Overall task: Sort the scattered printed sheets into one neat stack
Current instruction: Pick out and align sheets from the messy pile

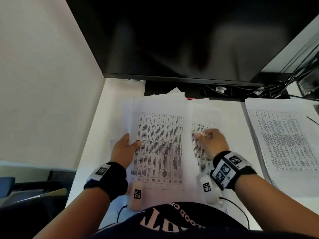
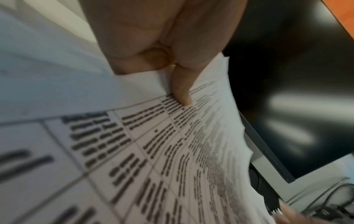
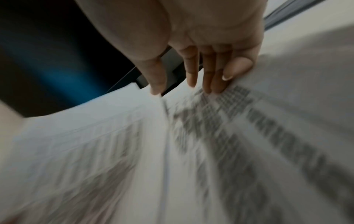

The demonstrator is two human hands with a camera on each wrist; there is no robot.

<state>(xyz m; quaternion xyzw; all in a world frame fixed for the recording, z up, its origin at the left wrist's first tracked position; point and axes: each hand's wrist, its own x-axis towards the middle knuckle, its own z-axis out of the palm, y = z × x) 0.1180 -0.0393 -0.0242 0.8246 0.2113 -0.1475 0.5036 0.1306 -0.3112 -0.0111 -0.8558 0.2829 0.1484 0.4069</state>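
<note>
A loose pile of printed sheets (image 1: 159,144) lies on the white desk (image 1: 89,152) directly in front of the person, below the dark monitor (image 1: 181,40); the sheets are fanned out with edges uneven, the top one showing a printed table. The left hand (image 1: 123,149) grips the left edge of the pile, thumb (image 2: 181,89) pressed on the printed face and the other fingers curled beneath the paper. The right hand (image 1: 213,141) rests on a sheet (image 1: 202,135) lying partly under the right side of the pile; in the right wrist view its fingers (image 3: 207,75) are nearly straight and close together, tips touching the paper, holding nothing. That view is heavily blurred. A second stack of printed sheets (image 1: 283,138) sits well apart at the right of the desk. Cables (image 1: 269,88) lie behind it.
</note>
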